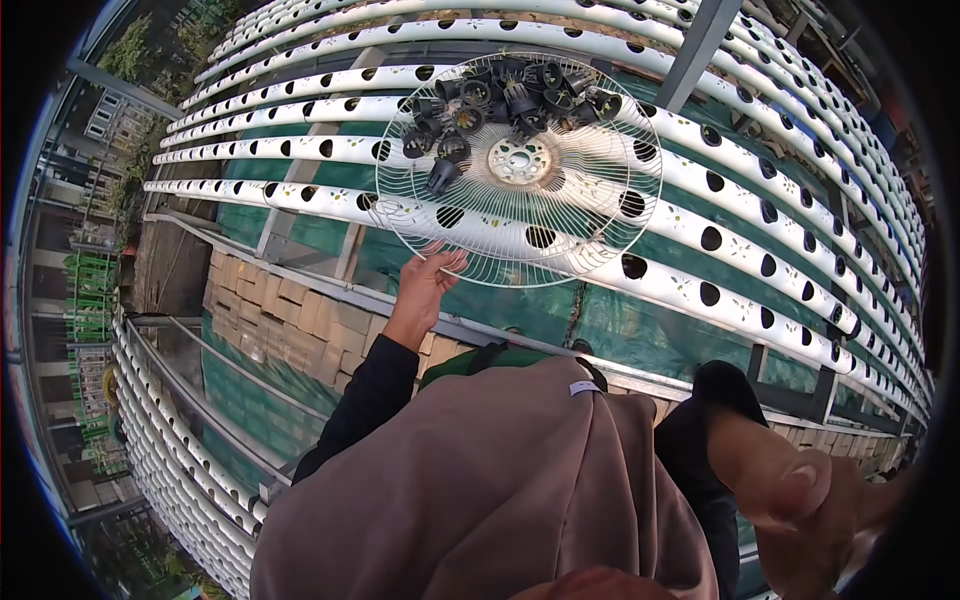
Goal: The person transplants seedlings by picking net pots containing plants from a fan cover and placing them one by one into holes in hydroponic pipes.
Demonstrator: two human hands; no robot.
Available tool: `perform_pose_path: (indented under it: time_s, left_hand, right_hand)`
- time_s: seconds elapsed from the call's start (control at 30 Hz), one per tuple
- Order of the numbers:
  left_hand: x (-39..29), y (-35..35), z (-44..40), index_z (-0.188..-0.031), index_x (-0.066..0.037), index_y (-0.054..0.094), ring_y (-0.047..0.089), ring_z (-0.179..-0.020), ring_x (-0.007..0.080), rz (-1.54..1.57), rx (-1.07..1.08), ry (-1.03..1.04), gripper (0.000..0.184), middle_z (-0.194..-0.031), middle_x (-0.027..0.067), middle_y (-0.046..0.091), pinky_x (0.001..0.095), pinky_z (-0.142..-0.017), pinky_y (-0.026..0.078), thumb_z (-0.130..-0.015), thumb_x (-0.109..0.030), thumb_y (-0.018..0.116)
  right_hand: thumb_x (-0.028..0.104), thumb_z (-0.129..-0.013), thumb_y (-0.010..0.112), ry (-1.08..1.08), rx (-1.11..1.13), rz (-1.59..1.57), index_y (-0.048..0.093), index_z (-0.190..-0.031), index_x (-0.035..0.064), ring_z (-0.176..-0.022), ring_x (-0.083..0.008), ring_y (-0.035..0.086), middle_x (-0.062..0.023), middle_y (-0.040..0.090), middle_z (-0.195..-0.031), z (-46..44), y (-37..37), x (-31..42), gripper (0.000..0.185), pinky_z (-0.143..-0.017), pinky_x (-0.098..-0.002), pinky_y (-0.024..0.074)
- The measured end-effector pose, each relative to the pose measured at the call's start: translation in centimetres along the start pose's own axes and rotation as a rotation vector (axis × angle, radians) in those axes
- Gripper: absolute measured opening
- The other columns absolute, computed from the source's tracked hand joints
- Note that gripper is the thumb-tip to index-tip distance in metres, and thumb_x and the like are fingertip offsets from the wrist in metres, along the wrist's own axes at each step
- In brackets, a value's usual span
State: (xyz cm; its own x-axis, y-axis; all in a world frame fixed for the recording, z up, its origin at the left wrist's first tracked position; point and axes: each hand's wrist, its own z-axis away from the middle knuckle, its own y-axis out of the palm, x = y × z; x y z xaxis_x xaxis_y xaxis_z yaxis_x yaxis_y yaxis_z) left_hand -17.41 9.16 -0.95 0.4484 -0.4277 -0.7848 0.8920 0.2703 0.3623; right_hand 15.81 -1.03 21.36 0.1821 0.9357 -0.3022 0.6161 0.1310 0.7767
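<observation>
A round wire fan guard (600, 235) rests on the white pipes, with several small black net pots (468, 120) heaped in its far left part. My left hand (434, 278) holds the guard's near left rim, its fingers at the wires. Close to the camera at the lower right is my right hand (800, 490), large and partly blurred. Its thumb is bent against the fingers, and I cannot make out what lies between them.
Rows of white pipes (672, 285) with round holes run across the view above green sheeting (640, 325). A grey metal post (697, 55) rises beyond the guard. Paving bricks (290, 310) and more pipes lie at the left.
</observation>
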Motion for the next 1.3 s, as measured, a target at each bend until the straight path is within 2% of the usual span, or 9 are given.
perform_pose_path:
  time_s: [0.27, 0.37, 0.5, 0.9, 1.1, 1.17, 1.2, 1.23, 1.3]
  left_hand:
    - [0.1, -0.1, 0.2, -0.117, 0.000, 0.043, 0.061, -0.090, 0.0191, -0.033, 0.011, 0.017, 0.035, -0.104, 0.0154, 0.062, 0.0273, -0.072, 0.046, -0.086, -0.013, 0.054]
    - [0.2, -0.2, 0.3, -0.116, -0.002, 0.043, 0.063, -0.086, 0.0171, -0.005, 0.017, 0.011, 0.037, -0.101, 0.0135, 0.063, 0.0232, -0.066, 0.046, -0.084, -0.014, 0.057]
    - [0.3, -0.2, 0.1, -0.117, -0.001, 0.042, 0.063, -0.086, 0.0170, -0.004, 0.017, 0.013, 0.037, -0.101, 0.0136, 0.063, 0.0232, -0.065, 0.046, -0.085, -0.014, 0.056]
    - [0.4, -0.1, 0.1, -0.117, 0.000, 0.042, 0.062, -0.087, 0.0173, 0.021, 0.013, 0.009, 0.037, -0.102, 0.0140, 0.063, 0.0238, -0.068, 0.046, -0.085, -0.012, 0.056]
    - [0.6, -0.2, 0.2, -0.119, 0.001, 0.041, 0.062, -0.088, 0.0194, 0.038, 0.002, 0.019, 0.039, -0.104, 0.0162, 0.061, 0.0264, -0.072, 0.047, -0.085, -0.012, 0.055]
    - [0.5, 0.2, 0.3, -0.119, 0.002, 0.041, 0.062, -0.089, 0.0200, 0.036, -0.029, 0.022, 0.039, -0.104, 0.0172, 0.061, 0.0264, -0.072, 0.047, -0.085, -0.011, 0.054]
    - [0.6, 0.1, 0.3, -0.120, 0.001, 0.040, 0.061, -0.090, 0.0203, 0.034, -0.022, 0.023, 0.040, -0.105, 0.0155, 0.060, 0.0285, -0.076, 0.046, -0.086, -0.014, 0.055]
    - [0.7, 0.4, 0.5, -0.120, 0.001, 0.040, 0.061, -0.090, 0.0203, 0.041, -0.026, 0.026, 0.040, -0.105, 0.0155, 0.060, 0.0285, -0.076, 0.046, -0.086, -0.014, 0.055]
    - [0.6, 1.1, 1.1, -0.122, 0.000, 0.038, 0.060, -0.089, 0.0198, 0.023, -0.154, 0.087, 0.045, -0.108, 0.0123, 0.059, 0.0314, -0.082, 0.044, -0.086, -0.018, 0.058]
  right_hand:
    - [0.023, -0.094, 0.039, 0.198, 0.082, -0.304, 0.034, -0.106, -0.0011, -0.088, -0.0259, 0.059, -0.0213, 0.047, -0.103, 4.4, 2.5, -2.2, 0.027, -0.072, -0.0329, 0.0538]
    - [0.021, -0.095, 0.040, 0.263, 0.116, -0.415, 0.035, -0.104, -0.0016, -0.087, -0.0248, 0.060, -0.0209, 0.048, -0.100, 2.8, 2.2, -2.1, 0.024, -0.071, -0.0321, 0.0547]
    - [0.018, -0.095, 0.041, 0.329, 0.155, -0.526, 0.036, -0.101, -0.0021, -0.085, -0.0237, 0.060, -0.0205, 0.049, -0.098, 2.2, 1.9, -2.1, 0.022, -0.069, -0.0313, 0.0556]
    - [0.025, -0.093, 0.046, 1.449, 0.266, -2.042, 0.029, -0.123, 0.0012, -0.096, -0.0228, 0.057, -0.0198, 0.050, -0.112, -3.6, -3.8, 4.5, 0.042, -0.083, -0.0340, 0.0471]
    - [0.029, -0.092, 0.049, 2.008, 0.290, -2.791, 0.026, -0.134, 0.0029, -0.101, -0.0224, 0.056, -0.0195, 0.050, -0.120, -6.6, -4.6, 12.1, 0.055, -0.089, -0.0354, 0.0429]
    - [0.021, -0.088, 0.058, 1.709, 1.190, -2.666, 0.055, -0.111, -0.0024, -0.085, -0.0139, 0.056, -0.0120, 0.056, -0.104, -4.7, -7.2, 17.1, 0.033, -0.075, -0.0231, 0.0445]
    - [0.017, -0.085, 0.061, 1.449, 1.407, -2.620, 0.061, -0.101, -0.0007, -0.081, -0.0114, 0.054, -0.0074, 0.058, -0.094, -3.7, -8.3, 19.6, 0.024, -0.064, -0.0224, 0.0446]
    - [0.018, -0.083, 0.063, 1.251, 1.441, -2.661, 0.062, -0.099, -0.0003, -0.077, -0.0125, 0.057, -0.0092, 0.059, -0.092, -2.1, -9.9, 22.5, 0.024, -0.059, -0.0248, 0.0449]
    - [0.022, -0.081, 0.065, 0.965, 1.603, -2.634, 0.060, -0.104, -0.0014, -0.071, -0.0172, 0.059, -0.0138, 0.060, -0.093, -0.9, -11.8, 25.7, 0.033, -0.061, -0.0288, 0.0460]
